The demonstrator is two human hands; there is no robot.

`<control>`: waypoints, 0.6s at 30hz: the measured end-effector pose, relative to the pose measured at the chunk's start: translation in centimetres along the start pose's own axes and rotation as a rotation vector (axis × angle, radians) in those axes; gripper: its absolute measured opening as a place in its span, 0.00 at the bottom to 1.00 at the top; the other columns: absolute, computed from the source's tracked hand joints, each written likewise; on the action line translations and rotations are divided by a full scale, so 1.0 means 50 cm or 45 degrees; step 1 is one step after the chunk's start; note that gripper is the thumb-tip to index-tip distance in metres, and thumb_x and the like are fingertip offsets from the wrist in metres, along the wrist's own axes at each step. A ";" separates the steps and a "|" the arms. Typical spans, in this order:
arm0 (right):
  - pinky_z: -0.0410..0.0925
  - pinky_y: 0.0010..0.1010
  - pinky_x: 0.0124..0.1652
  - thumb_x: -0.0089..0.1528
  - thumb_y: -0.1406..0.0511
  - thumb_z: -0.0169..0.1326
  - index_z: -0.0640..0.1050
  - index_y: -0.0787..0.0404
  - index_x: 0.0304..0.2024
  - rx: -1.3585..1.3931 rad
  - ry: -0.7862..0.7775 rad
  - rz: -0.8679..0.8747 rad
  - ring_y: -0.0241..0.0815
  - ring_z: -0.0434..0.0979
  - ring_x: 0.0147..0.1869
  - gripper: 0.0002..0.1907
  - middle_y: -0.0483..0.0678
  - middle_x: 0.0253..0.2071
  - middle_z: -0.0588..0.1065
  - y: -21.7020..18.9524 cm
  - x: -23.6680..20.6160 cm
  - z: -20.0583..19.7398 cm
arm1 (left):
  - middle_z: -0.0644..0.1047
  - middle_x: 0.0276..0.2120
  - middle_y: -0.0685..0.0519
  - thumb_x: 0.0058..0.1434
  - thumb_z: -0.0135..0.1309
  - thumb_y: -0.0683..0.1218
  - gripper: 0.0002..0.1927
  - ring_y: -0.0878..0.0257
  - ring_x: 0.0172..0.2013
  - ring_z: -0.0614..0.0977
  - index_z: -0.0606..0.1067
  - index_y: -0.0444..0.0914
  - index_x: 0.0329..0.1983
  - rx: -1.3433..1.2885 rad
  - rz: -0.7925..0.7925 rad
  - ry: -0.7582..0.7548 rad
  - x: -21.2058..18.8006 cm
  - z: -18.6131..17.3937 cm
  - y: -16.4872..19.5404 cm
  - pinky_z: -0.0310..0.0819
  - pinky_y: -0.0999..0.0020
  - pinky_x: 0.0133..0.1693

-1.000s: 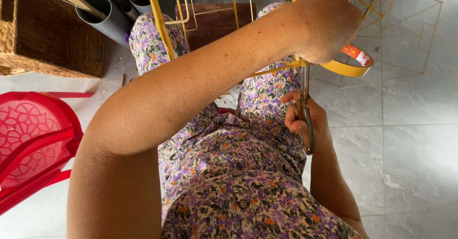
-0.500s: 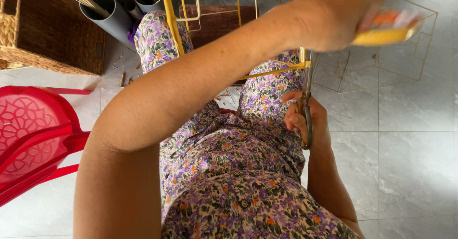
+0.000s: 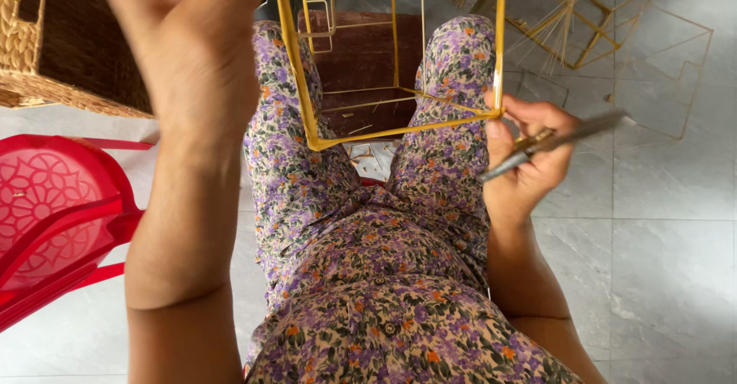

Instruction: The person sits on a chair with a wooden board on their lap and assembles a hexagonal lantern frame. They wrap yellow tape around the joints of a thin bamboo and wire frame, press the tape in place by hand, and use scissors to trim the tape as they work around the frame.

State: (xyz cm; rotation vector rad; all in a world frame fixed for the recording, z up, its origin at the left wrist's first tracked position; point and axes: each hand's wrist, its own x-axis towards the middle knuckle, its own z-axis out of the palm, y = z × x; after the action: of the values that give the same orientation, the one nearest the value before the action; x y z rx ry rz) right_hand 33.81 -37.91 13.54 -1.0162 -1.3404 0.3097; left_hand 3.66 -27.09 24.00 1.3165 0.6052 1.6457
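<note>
I sit in a floral dress with a yellow bamboo-strip frame [image 3: 309, 115] standing between my knees. My left hand [image 3: 196, 23] is raised close to the camera at the top left, blurred, beside the frame's left upright. Its fingers run off the top edge, so what they hold is hidden. My right hand [image 3: 530, 161] rests by my right knee and grips a slim metal tool [image 3: 560, 138] that points up and to the right. Its thumb touches the frame's lower right corner [image 3: 497, 112].
A woven basket [image 3: 54, 54] stands at the top left. A red plastic chair [image 3: 54, 207] is at my left. More thin strip frames [image 3: 614, 39] lie on the grey tiled floor at the top right. A dark wooden board [image 3: 368, 54] lies under the frame.
My left arm has swung from the right side across to the left, and the yellow and orange roll it held is out of sight. My right hand has tilted the tool from upright to slanting.
</note>
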 end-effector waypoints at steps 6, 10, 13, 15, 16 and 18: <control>0.79 0.34 0.47 0.74 0.66 0.50 0.63 0.62 0.56 0.243 -0.127 0.056 0.47 0.85 0.40 0.12 0.56 0.39 0.78 0.006 0.067 0.034 | 0.74 0.31 0.51 0.76 0.57 0.36 0.07 0.65 0.29 0.75 0.72 0.34 0.53 -0.249 0.015 0.271 -0.072 -0.101 0.002 0.75 0.68 0.36; 0.79 0.36 0.41 0.77 0.64 0.53 0.65 0.62 0.58 0.466 -0.098 0.075 0.47 0.83 0.36 0.13 0.60 0.37 0.79 0.025 0.104 0.041 | 0.75 0.35 0.52 0.79 0.56 0.35 0.06 0.66 0.32 0.76 0.71 0.34 0.55 -0.312 -0.106 0.386 -0.146 -0.138 -0.059 0.76 0.71 0.40; 0.73 0.34 0.33 0.75 0.66 0.55 0.65 0.60 0.58 0.657 -0.038 0.121 0.47 0.78 0.32 0.14 0.61 0.37 0.78 0.041 0.145 0.050 | 0.76 0.39 0.55 0.75 0.55 0.38 0.08 0.67 0.36 0.78 0.71 0.36 0.55 -0.249 -0.269 0.417 -0.199 -0.124 -0.101 0.79 0.69 0.44; 0.68 0.30 0.28 0.74 0.66 0.56 0.67 0.59 0.57 0.710 -0.020 0.159 0.44 0.73 0.27 0.14 0.60 0.36 0.78 0.045 0.183 0.051 | 0.79 0.44 0.55 0.71 0.55 0.39 0.11 0.68 0.37 0.79 0.72 0.36 0.55 -0.209 -0.427 0.486 -0.217 -0.104 -0.127 0.79 0.70 0.43; 0.66 0.30 0.28 0.74 0.66 0.57 0.67 0.60 0.55 0.729 -0.018 0.218 0.42 0.71 0.25 0.12 0.60 0.36 0.78 0.047 0.202 0.053 | 0.79 0.44 0.55 0.71 0.55 0.39 0.11 0.68 0.39 0.80 0.72 0.36 0.55 -0.170 -0.451 0.472 -0.226 -0.095 -0.134 0.79 0.69 0.46; 0.63 0.33 0.30 0.76 0.67 0.57 0.69 0.65 0.51 0.779 -0.016 0.365 0.41 0.66 0.24 0.10 0.59 0.37 0.76 0.050 0.252 0.049 | 0.79 0.46 0.54 0.72 0.56 0.40 0.11 0.67 0.43 0.81 0.73 0.35 0.55 -0.099 -0.482 0.434 -0.229 -0.073 -0.156 0.79 0.68 0.52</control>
State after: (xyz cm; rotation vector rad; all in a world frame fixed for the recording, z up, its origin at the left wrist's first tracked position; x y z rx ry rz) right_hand 35.81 -26.52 19.66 -0.6788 -1.0084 0.8837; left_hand 3.11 -32.86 10.90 0.8069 0.9214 1.5643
